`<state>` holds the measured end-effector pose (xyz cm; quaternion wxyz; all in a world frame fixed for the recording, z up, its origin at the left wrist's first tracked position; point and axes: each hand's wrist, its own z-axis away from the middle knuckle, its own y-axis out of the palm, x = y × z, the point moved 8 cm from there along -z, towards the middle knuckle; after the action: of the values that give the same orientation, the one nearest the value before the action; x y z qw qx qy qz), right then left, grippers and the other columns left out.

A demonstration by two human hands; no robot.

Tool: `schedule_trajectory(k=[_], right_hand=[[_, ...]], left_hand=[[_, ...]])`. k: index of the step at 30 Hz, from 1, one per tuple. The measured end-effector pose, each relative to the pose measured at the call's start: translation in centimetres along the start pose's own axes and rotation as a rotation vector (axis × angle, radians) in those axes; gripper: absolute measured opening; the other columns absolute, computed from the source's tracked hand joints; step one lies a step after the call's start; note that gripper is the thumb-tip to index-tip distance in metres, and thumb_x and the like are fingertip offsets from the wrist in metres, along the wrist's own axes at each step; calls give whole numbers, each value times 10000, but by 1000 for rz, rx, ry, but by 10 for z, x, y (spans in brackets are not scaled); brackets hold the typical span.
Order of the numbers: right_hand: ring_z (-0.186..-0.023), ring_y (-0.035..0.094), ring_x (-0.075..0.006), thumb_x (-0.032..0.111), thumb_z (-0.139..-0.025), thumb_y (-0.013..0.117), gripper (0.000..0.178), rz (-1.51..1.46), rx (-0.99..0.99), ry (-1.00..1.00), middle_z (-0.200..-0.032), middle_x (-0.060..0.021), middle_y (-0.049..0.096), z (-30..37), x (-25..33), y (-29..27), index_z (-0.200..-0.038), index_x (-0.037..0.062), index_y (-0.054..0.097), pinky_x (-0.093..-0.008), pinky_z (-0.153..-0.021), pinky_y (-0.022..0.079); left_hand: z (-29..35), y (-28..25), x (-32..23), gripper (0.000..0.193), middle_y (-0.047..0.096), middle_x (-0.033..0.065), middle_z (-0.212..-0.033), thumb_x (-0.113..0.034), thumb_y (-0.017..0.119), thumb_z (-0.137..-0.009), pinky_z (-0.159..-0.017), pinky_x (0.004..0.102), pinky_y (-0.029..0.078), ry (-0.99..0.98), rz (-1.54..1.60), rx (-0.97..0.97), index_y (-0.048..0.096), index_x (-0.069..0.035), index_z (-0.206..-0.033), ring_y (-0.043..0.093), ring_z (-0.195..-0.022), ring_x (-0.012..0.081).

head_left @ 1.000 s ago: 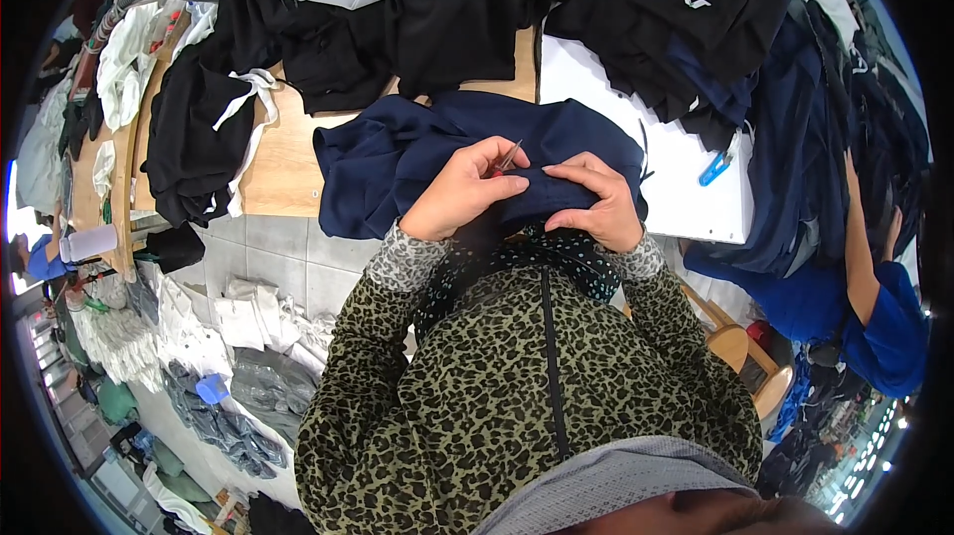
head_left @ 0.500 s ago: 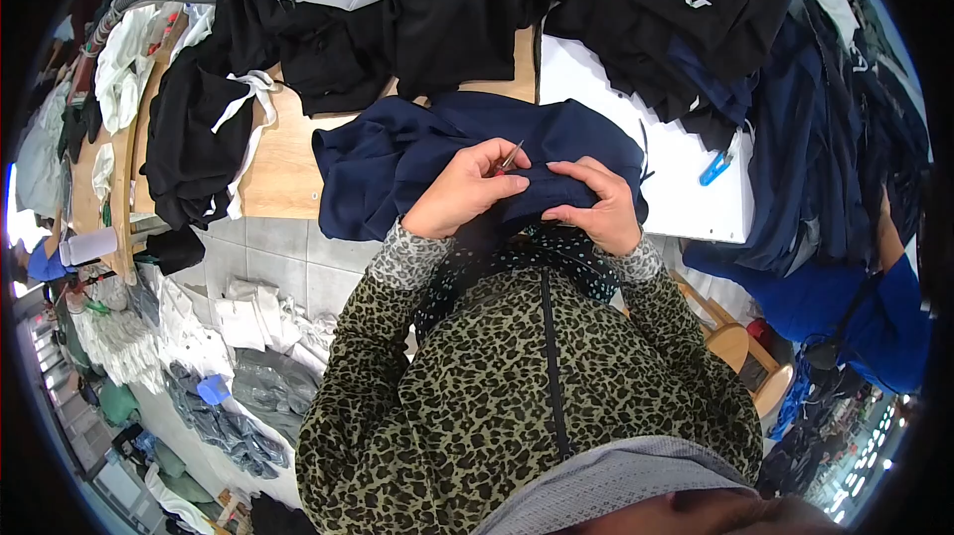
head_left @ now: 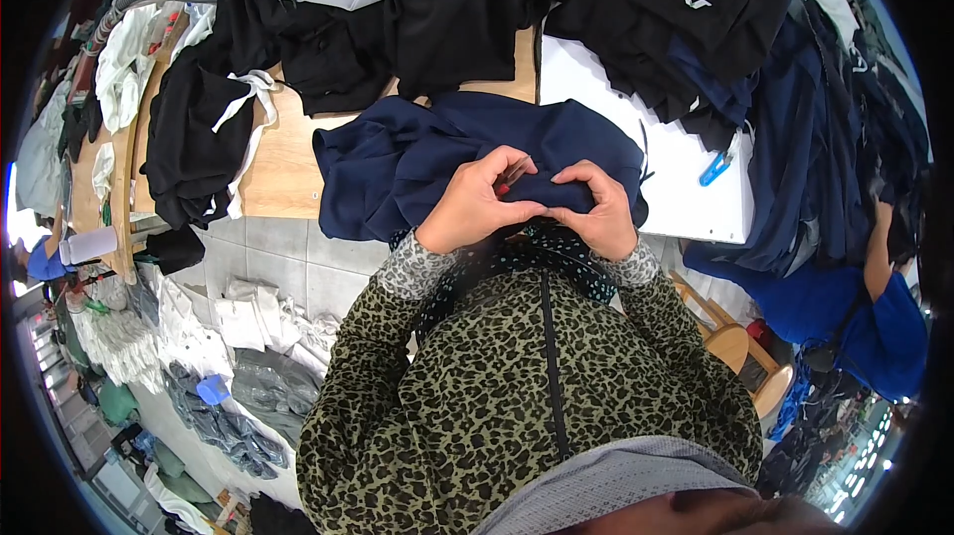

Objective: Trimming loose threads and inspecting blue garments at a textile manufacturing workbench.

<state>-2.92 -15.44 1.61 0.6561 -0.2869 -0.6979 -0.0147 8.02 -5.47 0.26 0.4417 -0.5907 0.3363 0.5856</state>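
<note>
A dark navy garment (head_left: pixel 373 167) lies bunched on the table's near edge in front of me. My left hand (head_left: pixel 467 205) is closed on its near edge, thumb and fingers pinching the cloth. Tucked in the same hand is a small pointed tool (head_left: pixel 511 177) with metal blades and a red part; its exact kind is hard to see. Opposite it, my right hand (head_left: pixel 604 215) grips a fold of the same garment between thumb and fingers. The two thumbs nearly meet at the cloth's near edge.
Black garments (head_left: pixel 457 18) pile along the far side, and navy ones (head_left: pixel 795 148) hang at the right. A blue-handled tool (head_left: pixel 714 170) lies on the white board (head_left: pixel 686 202). Another person's arm (head_left: pixel 878 247) is at far right, beside a wooden stool (head_left: pixel 730 344).
My left hand has shifted right and slightly down, bringing its thumb close to the right thumb. The right hand has turned a little at the fold. The other person's arm has moved.
</note>
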Motion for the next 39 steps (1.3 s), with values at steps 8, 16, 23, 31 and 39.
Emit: schedule_trajectory(k=[8, 16, 23, 31, 39], right_hand=[[-808, 546, -183, 63, -682, 758, 441, -28, 105, 23, -883, -79, 562, -1, 5, -2, -1085, 12, 584, -281, -747, 446], [-720, 535, -176, 60, -698, 743, 427, 116, 93, -71, -823, -76, 544, 0, 12, -3, -1106, 21, 621, -258, -656, 441], [-714, 540, -178, 48, -699, 736, 382, 112, 67, -66, -800, -75, 540, -1, 10, 0, -1068, 24, 639, -266, -636, 440], [-727, 506, -133, 21, -758, 688, 169, -277, -30, 136, -800, -56, 535, 7, -21, 9, -900, -39, 619, -233, -651, 399], [-820, 503, -144, 10, -759, 685, 182, -265, -71, 39, -858, -61, 522, 5, -14, 6, -920, -21, 604, -245, -723, 406]], left_hand=[[6, -2, -5, 358, 504, -5, -731, -93, 764, -691, -576, 206, 388, 72, -64, 25, 562, -19, -977, 444, -643, 69], [7, -5, 1, 277, 475, -28, -678, -115, 772, -704, -555, 203, 370, -23, -52, 15, 622, -8, -911, 414, -622, 48], [8, -2, 16, 237, 576, -51, -725, -105, 779, -714, -524, 167, 349, -60, 9, 80, 638, -17, -883, 442, -594, 3], [6, 3, 32, 217, 579, -32, -780, -81, 753, -741, -578, 151, 386, -160, 195, 60, 634, 9, -898, 482, -651, 7], [2, 7, 20, 242, 561, -31, -851, -63, 739, -738, -593, 154, 373, 84, 147, -42, 627, 32, -931, 474, -689, 26]])
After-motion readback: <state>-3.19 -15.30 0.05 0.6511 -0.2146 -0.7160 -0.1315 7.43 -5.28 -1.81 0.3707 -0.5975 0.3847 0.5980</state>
